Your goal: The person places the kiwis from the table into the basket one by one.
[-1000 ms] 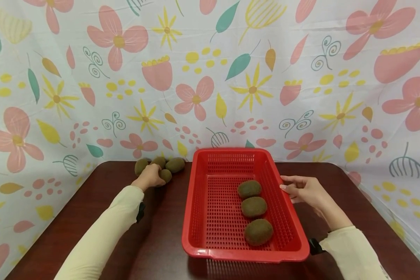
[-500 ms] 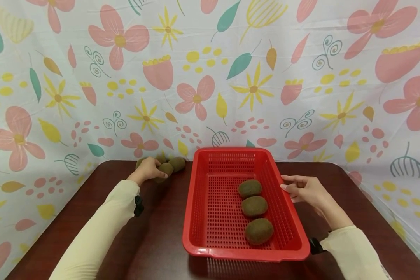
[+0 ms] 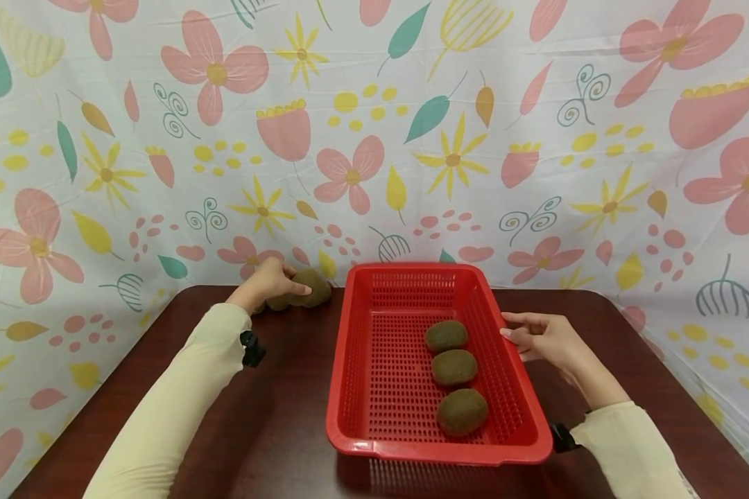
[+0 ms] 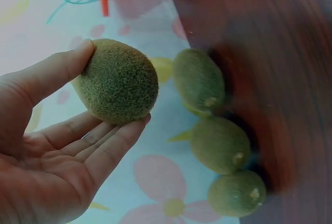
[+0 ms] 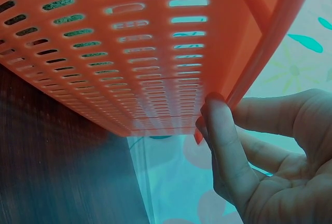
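Note:
My left hand [image 3: 267, 283] holds a fuzzy brown kiwi [image 4: 120, 81] between thumb and fingers, raised above the table at the back left. Below it, three more kiwis [image 4: 220, 143] lie in a row along the table's far edge; in the head view the hand and the held fruit partly hide them. With its fingertips, my right hand [image 3: 552, 343] pinches the right rim of a red perforated plastic basket [image 3: 440, 454]. Inside, three kiwis [image 3: 454, 367] line up along the basket's right side.
The dark wooden table [image 3: 287, 416] carries the basket right of its middle. A flower-patterned cloth [image 3: 374, 138] hangs right behind the table's far edge.
My left hand has lifted one kiwi from the cluster, raising it up and slightly to the right. The right hand and the basket have stayed in place.

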A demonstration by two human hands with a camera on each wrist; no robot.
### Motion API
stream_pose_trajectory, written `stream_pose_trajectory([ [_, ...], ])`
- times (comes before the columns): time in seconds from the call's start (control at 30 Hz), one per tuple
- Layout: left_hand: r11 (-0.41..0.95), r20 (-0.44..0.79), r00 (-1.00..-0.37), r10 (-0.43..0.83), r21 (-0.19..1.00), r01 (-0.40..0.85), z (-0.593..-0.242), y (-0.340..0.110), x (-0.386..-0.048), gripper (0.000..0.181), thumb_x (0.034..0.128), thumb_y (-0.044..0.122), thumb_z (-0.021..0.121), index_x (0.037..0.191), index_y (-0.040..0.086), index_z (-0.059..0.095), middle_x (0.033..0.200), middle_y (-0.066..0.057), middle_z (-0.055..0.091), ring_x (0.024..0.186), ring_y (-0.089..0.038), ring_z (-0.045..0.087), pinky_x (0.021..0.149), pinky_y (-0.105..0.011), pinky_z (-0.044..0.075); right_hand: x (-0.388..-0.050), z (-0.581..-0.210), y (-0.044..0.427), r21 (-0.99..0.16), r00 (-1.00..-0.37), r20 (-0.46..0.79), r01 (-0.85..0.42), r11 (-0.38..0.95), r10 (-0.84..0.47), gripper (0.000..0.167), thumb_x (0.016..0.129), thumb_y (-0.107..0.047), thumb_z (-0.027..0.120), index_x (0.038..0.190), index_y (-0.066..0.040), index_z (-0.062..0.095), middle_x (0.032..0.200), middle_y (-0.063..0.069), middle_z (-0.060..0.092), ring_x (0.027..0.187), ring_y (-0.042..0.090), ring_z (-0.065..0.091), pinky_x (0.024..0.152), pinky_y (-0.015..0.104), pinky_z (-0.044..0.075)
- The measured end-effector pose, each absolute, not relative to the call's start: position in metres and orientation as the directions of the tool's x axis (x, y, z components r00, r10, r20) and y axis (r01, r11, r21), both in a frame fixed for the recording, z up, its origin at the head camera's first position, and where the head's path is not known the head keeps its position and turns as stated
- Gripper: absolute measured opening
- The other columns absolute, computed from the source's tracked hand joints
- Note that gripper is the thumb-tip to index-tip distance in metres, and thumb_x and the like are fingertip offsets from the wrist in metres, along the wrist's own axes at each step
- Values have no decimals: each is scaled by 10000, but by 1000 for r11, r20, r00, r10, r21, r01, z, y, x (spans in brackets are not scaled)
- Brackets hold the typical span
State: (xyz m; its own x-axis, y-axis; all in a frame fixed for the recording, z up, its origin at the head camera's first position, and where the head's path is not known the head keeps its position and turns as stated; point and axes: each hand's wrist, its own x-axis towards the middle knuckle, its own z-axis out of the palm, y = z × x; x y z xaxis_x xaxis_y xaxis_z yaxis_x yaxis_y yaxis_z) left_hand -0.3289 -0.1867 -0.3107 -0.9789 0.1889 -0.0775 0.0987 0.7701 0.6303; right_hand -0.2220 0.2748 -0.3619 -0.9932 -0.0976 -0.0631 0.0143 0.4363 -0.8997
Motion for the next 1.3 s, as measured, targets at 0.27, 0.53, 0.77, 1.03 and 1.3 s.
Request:
stream_pose_trajectory([
  [0.27, 778, -81, -978, 191, 620, 100, -295, -170, -330, 629, 841, 261, 757, 1326, -68, 528, 1366, -228, 501, 1260, -374, 457, 1008, -461, 427, -221, -361, 275, -900, -993, -57, 8, 436, -99, 634, 921, -247, 668, 1401, 86, 422, 884, 71, 693, 761, 194, 689, 683, 359, 584],
  [0.53, 753, -11, -973, 229, 636, 170, -279, -147, -331, 353, 800, 241, 791, 925, -45, 629, 855, -109, 586, 839, -225, 522, 755, -311, 458, -221, -360, 276, -900, -993, -57, 7, 435, -101, 632, 921, -244, 668, 1403, 83, 422, 901, 80, 698, 766, 196, 691, 686, 363, 583],
  [0.77, 751, 16, -951, 308, 610, 254, -268, -120, -337, 485, 813, 247, 786, 610, 106, 370, 575, 10, 309, 551, -126, 191, 555, -264, 245, -222, -361, 276, -903, -993, -52, 1, 430, -107, 629, 922, -239, 667, 1400, 88, 422, 897, 82, 698, 763, 194, 692, 681, 357, 584],
  [1.03, 764, 13, -937, 349, 576, 292, -255, -84, -337, 428, 812, 240, 786, 1151, -6, 693, 1095, -122, 697, 1072, -244, 605, 1038, -370, 397, -221, -361, 276, -901, -993, -57, 5, 434, -106, 631, 924, -239, 665, 1404, 88, 417, 903, 82, 700, 763, 194, 692, 694, 378, 583],
  [1.3, 708, -10, -931, 364, 653, 269, -259, -51, -343, 206, 784, 138, 798, 721, 17, 644, 572, 22, 504, 580, -104, 446, 599, -237, 448, -221, -361, 276, -903, -993, -55, 3, 430, -109, 631, 923, -237, 667, 1402, 89, 418, 887, 70, 696, 755, 188, 689, 676, 353, 584],
])
